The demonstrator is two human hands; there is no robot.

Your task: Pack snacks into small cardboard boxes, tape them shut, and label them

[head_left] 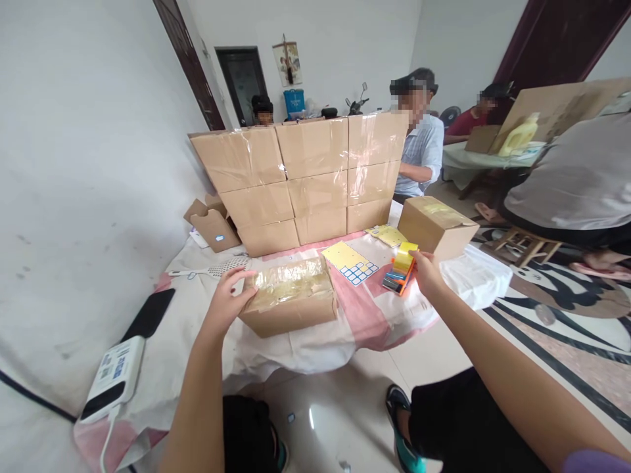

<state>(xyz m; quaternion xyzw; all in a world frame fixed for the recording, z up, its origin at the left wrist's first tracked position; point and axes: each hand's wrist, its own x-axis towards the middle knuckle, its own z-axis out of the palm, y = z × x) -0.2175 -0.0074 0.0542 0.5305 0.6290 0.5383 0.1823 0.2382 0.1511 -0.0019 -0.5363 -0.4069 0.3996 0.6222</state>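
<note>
A cardboard box (296,316) with shiny clear tape across its top lies on the cloth-covered table in front of me. My left hand (231,297) is at its left end, thumb and curved fingers pressed on the top edge. To the right, my right hand (428,270) is closed on a tape dispenser (401,268) with a yellowish roll and orange parts, held just above the cloth. Between the hands, behind the box, lies a yellow sheet (342,255) with blue-edged labels (359,272).
A wall of taped cardboard boxes (315,184) stands behind. Another closed box (436,230) is at the right, an open carton (217,226) at the left. A fly swatter (227,267), black phone (148,315) and white power bank (116,374) lie left. People (424,151) sit beyond.
</note>
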